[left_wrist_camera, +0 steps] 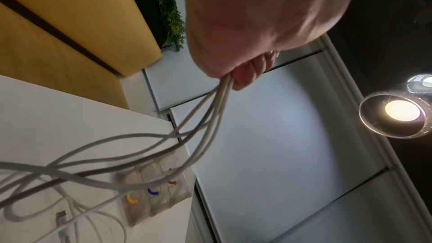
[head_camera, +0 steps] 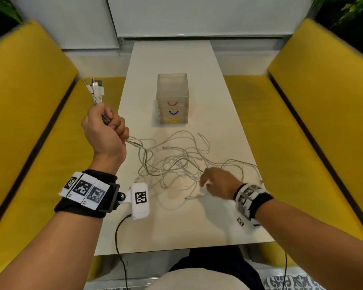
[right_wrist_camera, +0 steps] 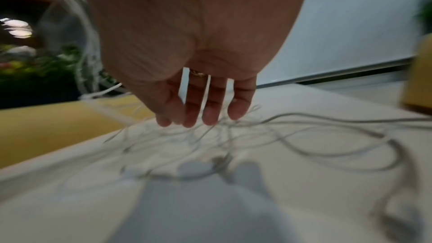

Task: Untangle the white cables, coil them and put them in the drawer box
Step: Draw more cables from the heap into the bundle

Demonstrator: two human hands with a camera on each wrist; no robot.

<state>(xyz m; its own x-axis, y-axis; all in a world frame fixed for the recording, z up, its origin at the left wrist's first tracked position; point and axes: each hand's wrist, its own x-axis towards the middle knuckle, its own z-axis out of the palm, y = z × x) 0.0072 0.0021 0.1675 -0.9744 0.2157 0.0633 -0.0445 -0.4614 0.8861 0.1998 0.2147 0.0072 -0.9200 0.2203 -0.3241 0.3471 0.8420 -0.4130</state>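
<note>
Several white cables (head_camera: 176, 162) lie tangled on the white table (head_camera: 172, 63). My left hand (head_camera: 107, 128) is raised over the table's left edge and grips a bundle of the cables, their plug ends (head_camera: 95, 86) sticking up above the fist. In the left wrist view the gripped cables (left_wrist_camera: 217, 104) trail down from my left hand (left_wrist_camera: 245, 73) to the table. My right hand (head_camera: 216, 181) hovers just over the tangle's right side with fingers (right_wrist_camera: 210, 106) straight and spread, holding nothing. A translucent drawer box (head_camera: 172, 97) with red, blue and yellow handles stands behind the tangle, its drawers closed.
Yellow benches (head_camera: 29, 101) run along both sides of the narrow table. A loose plug end (head_camera: 189, 198) lies near my right hand. A white wall panel (head_camera: 197, 15) closes the far end. A lamp (left_wrist_camera: 397, 112) shines in the left wrist view.
</note>
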